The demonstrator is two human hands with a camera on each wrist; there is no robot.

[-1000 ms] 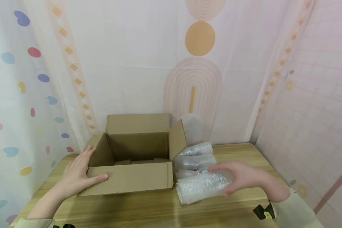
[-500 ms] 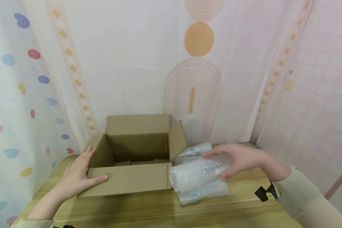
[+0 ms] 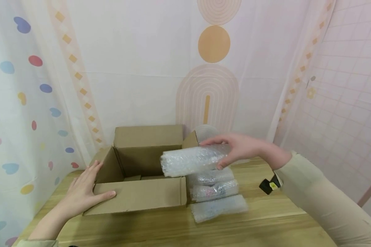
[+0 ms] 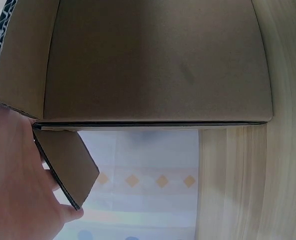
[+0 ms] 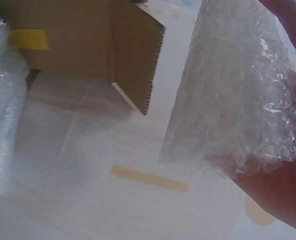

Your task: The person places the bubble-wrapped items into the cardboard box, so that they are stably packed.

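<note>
An open cardboard box (image 3: 142, 195) stands on the wooden table (image 3: 266, 223). My left hand (image 3: 83, 190) lies flat against the box's left front corner, fingers straight, also seen in the left wrist view as my left hand (image 4: 13, 200) beside a flap (image 4: 68, 165). My right hand (image 3: 235, 149) grips a bubble-wrapped roll (image 3: 191, 159) and holds it in the air over the box's right side. In the right wrist view the bubble-wrapped roll (image 5: 237, 100) fills the right half, with the box flap (image 5: 133, 60) behind it.
Three more bubble-wrapped rolls (image 3: 214, 192) lie side by side on the table just right of the box. Patterned curtains (image 3: 34, 85) hang close behind and to both sides. A black wrist device (image 3: 269, 185) sits under my right sleeve.
My right hand lifted one wrapped roll off the pile and carried it up and left, over the box's right side. My left hand stayed on the box.
</note>
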